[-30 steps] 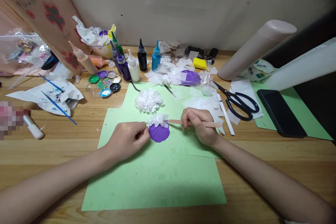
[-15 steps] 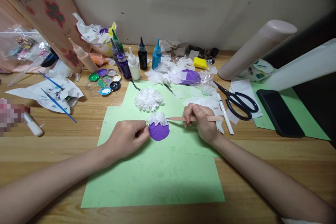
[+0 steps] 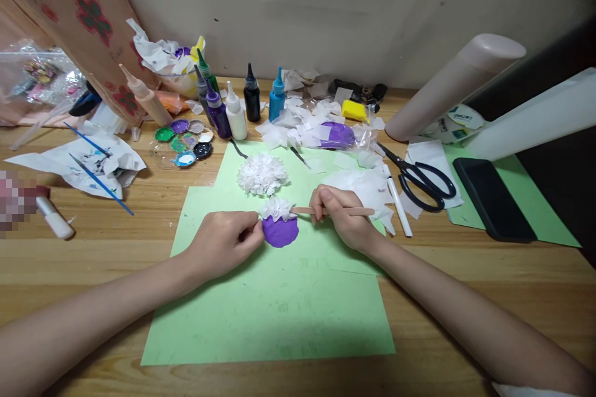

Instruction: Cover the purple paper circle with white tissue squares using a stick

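A flat purple clay disc [image 3: 280,234] lies on the green paper [image 3: 270,304], its upper part covered with crumpled white tissue paper [image 3: 278,208]. My left hand [image 3: 229,240] is closed, thumb and forefinger pinching at the disc's left edge. In my right hand [image 3: 339,214] is a natural-wood pencil [image 3: 356,211], held almost level. Its tip meets the right side of the white tissue and is hidden there. Just above the disc sits a full white tissue pompom [image 3: 263,175].
Paint bottles [image 3: 237,118] and a paint palette [image 3: 184,142] stand behind, left of loose tissue pieces [image 3: 300,121]. To the right are black scissors [image 3: 421,183], a white pen [image 3: 399,205], a phone [image 3: 493,198] and a tall bottle [image 3: 456,87]. Brushes [image 3: 100,183] lie on stained tissue at left.
My right hand and the pencil have moved left, bringing the pencil's tip into the tissue on the disc. My left hand stays at the disc's edge. The view has shifted slightly.
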Tool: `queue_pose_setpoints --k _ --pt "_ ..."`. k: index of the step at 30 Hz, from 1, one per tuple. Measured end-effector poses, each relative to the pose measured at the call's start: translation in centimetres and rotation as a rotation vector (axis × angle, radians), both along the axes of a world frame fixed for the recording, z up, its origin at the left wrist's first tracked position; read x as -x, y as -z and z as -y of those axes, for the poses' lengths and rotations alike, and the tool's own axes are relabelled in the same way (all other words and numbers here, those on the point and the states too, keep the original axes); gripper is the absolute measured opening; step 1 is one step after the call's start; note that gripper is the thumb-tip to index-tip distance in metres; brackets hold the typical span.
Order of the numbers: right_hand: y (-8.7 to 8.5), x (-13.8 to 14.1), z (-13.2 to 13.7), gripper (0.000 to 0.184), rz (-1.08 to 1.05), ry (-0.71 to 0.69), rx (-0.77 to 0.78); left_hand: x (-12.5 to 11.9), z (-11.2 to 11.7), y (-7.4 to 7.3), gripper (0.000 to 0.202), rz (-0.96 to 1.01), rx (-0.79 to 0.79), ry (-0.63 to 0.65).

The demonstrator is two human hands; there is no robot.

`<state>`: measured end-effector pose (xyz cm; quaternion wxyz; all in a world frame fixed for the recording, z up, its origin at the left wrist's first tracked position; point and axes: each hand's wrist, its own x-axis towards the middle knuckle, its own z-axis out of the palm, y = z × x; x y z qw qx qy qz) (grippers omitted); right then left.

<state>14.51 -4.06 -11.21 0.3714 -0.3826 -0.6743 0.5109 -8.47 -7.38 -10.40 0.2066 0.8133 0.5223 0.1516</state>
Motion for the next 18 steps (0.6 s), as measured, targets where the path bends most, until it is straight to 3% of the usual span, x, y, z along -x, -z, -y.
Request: queue_pose_setpoints --k 9,18 --pt "0.58 -0.18 0.42 0.045 -0.098 0.109 -0.098 0.05 -0.05 -0.04 0.029 -0.008 -0.005 0.011" --pt "0.28 0.09 0.2 0.042 0.03 -0.016 -0.116 -0.04 0.02 -0.04 0.029 -0.002 -0.018 0.014"
